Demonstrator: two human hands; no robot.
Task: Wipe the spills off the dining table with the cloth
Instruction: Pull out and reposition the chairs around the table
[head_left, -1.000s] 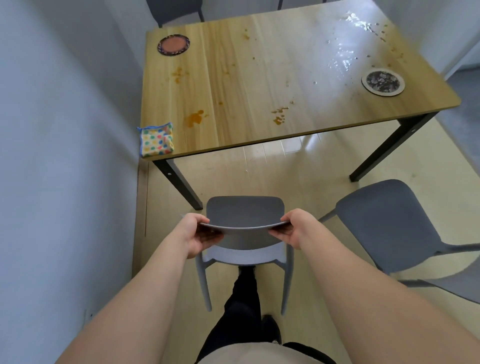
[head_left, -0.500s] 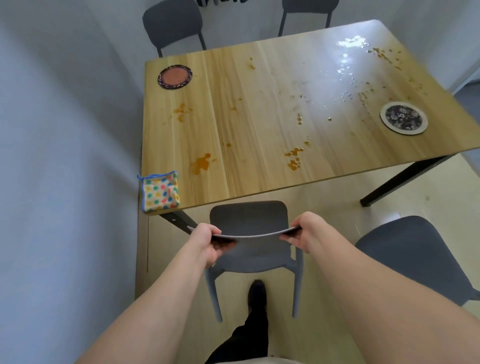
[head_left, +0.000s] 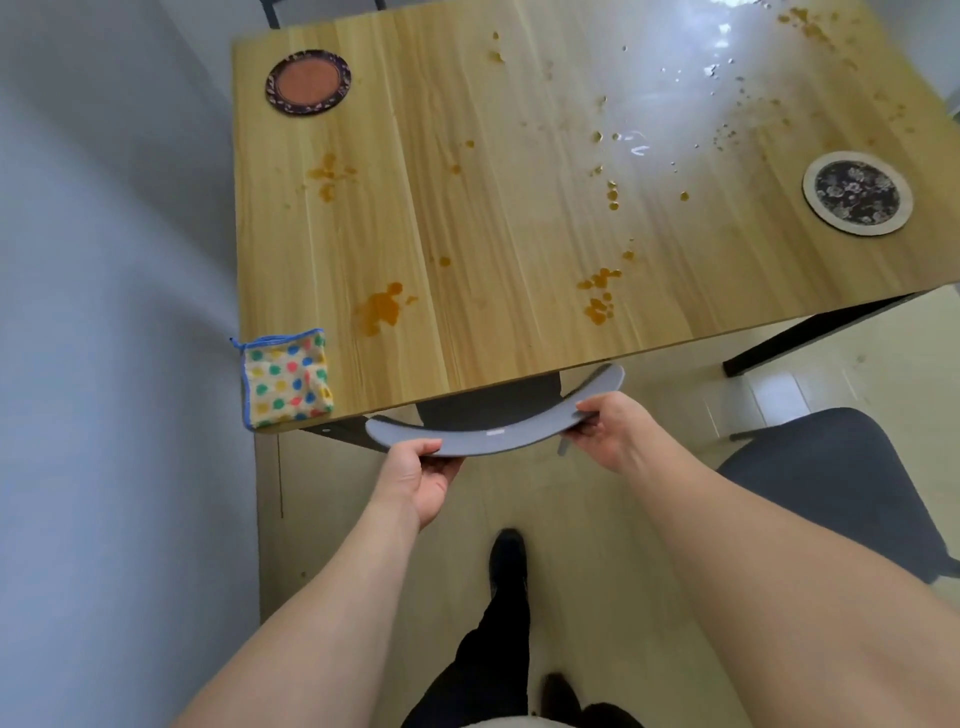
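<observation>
A folded cloth (head_left: 287, 378) with coloured dots and a blue hem lies on the near left corner of the wooden dining table (head_left: 493, 218). Orange spills (head_left: 383, 307) and smaller splashes (head_left: 598, 296) mark the tabletop, with wet drops toward the far right. My left hand (head_left: 418, 475) and my right hand (head_left: 605, 423) each grip an end of the grey chair's backrest (head_left: 493, 436). The chair's seat is tucked under the table's near edge and mostly hidden.
A brown round coaster (head_left: 308, 82) sits at the far left of the table, a dark floral coaster (head_left: 857, 193) at the right. A second grey chair (head_left: 831, 478) stands at my right. A white wall runs along the left.
Both hands have pushed the grey chair forward, so its seat now sits under the table edge. I have stepped closer and the table fills more of the view.
</observation>
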